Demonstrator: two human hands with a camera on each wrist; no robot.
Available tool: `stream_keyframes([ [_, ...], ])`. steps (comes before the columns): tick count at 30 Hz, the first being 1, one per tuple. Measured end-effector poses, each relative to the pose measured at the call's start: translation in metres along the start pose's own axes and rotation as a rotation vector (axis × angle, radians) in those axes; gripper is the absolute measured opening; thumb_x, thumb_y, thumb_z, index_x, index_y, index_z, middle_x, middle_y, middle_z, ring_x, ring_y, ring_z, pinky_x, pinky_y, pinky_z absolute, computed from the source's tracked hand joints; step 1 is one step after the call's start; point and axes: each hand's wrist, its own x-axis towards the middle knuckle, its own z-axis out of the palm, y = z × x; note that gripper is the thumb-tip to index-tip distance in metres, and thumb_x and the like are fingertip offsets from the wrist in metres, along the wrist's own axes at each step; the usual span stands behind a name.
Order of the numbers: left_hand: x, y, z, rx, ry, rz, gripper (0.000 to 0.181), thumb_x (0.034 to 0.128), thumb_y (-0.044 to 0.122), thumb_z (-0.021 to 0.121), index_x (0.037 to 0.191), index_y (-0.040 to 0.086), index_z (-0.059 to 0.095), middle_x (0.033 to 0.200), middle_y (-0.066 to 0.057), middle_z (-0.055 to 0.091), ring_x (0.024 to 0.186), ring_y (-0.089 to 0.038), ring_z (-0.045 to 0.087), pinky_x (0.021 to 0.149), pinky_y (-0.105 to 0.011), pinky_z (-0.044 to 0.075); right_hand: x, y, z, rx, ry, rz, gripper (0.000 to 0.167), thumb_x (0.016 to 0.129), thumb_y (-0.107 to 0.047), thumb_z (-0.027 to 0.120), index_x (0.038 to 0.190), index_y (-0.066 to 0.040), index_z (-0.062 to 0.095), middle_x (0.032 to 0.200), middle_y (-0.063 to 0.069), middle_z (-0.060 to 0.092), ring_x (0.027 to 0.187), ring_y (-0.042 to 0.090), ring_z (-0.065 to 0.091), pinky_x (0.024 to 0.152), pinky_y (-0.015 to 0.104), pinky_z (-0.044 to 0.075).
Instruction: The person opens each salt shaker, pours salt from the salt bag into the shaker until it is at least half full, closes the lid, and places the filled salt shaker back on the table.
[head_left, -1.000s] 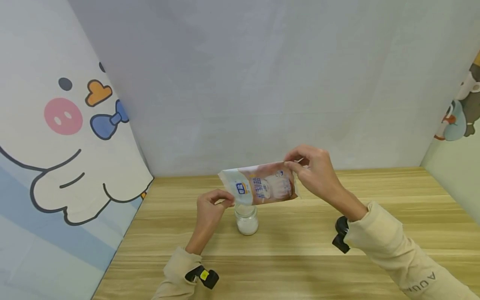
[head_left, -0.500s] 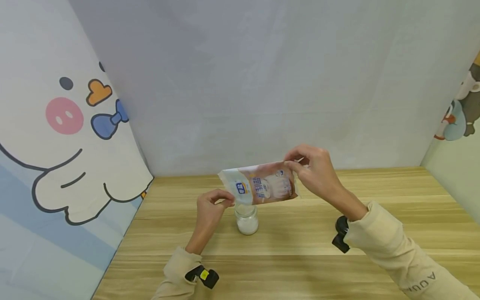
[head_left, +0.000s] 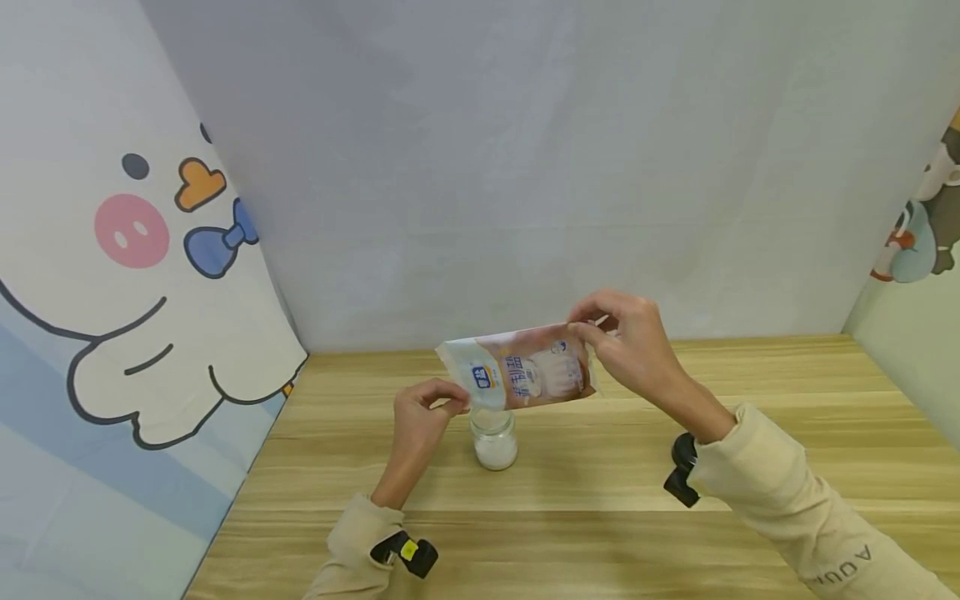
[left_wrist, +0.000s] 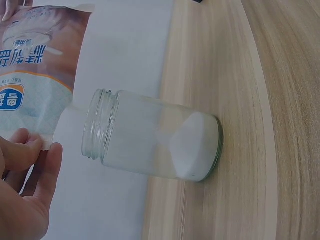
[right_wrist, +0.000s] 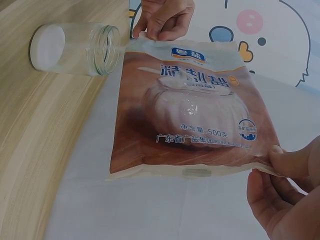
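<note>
A printed salt bag (head_left: 528,371) is tilted over a glass jar (head_left: 493,442) that stands without a lid on the table. My left hand (head_left: 426,417) pinches the bag's lower left corner, just above the jar's mouth. At the opposite end, my right hand (head_left: 630,342) pinches the upper right corner between thumb and fingers. In the left wrist view, a faint whitish stream runs from the bag's corner towards the jar mouth. White salt (left_wrist: 192,147) lies heaped in the bottom of the jar. The bag's label (right_wrist: 192,92) faces up in the right wrist view.
The wood-grain table (head_left: 585,533) extends around the jar. A pale grey curtain (head_left: 525,183) hangs behind its back edge, and a cartoon-printed sheet (head_left: 172,333) closes off the left side. Black wrist mounts (head_left: 405,552) sit by both beige sleeves (head_left: 795,483).
</note>
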Motion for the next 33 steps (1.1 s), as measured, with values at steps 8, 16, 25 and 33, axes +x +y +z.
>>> stream_keyframes([
  [8, 0.0003, -0.0006, 0.0, -0.006, -0.002, -0.001, 0.007, 0.077, -0.017, 0.062, 0.077, -0.012, 0.068, 0.082, -0.023, 0.067, 0.075, -0.027, 0.066, 0.07, -0.042, 0.059, -0.0001, 0.0006, 0.0006, -0.001, 0.002, -0.003, 0.008, 0.082, 0.005, 0.067, 0.082, -0.003, 0.068, 0.079, 0.005, 0.066, 0.072, 0.015, 0.06, 0.06, 0.028, 0.053],
  [16, 0.0013, -0.0026, 0.0004, -0.007, -0.002, 0.002, 0.007, 0.0769, -0.017, 0.062, 0.077, -0.013, 0.068, 0.081, -0.023, 0.067, 0.075, -0.028, 0.066, 0.069, -0.039, 0.059, -0.0003, 0.0012, 0.0008, 0.004, 0.001, -0.001, 0.008, 0.083, 0.005, 0.067, 0.082, -0.002, 0.068, 0.079, 0.005, 0.066, 0.072, 0.015, 0.059, 0.06, 0.032, 0.053],
  [25, 0.0011, -0.0029, 0.0003, -0.01, -0.001, 0.009, 0.007, 0.0768, -0.018, 0.062, 0.076, -0.013, 0.068, 0.081, -0.024, 0.066, 0.075, -0.028, 0.066, 0.069, -0.039, 0.059, -0.0007, 0.0023, 0.0012, 0.005, 0.006, -0.015, 0.008, 0.083, 0.006, 0.067, 0.082, -0.003, 0.068, 0.079, 0.005, 0.066, 0.073, 0.015, 0.06, 0.059, 0.031, 0.053],
  [33, 0.0005, -0.0027, 0.0002, -0.003, -0.006, 0.016, 0.007, 0.0775, -0.017, 0.062, 0.077, -0.013, 0.068, 0.082, -0.024, 0.066, 0.076, -0.035, 0.066, 0.069, -0.04, 0.059, -0.0007, 0.0017, 0.0013, 0.005, 0.007, -0.011, 0.008, 0.083, 0.005, 0.067, 0.082, -0.003, 0.068, 0.079, 0.005, 0.066, 0.073, 0.015, 0.059, 0.058, 0.028, 0.052],
])
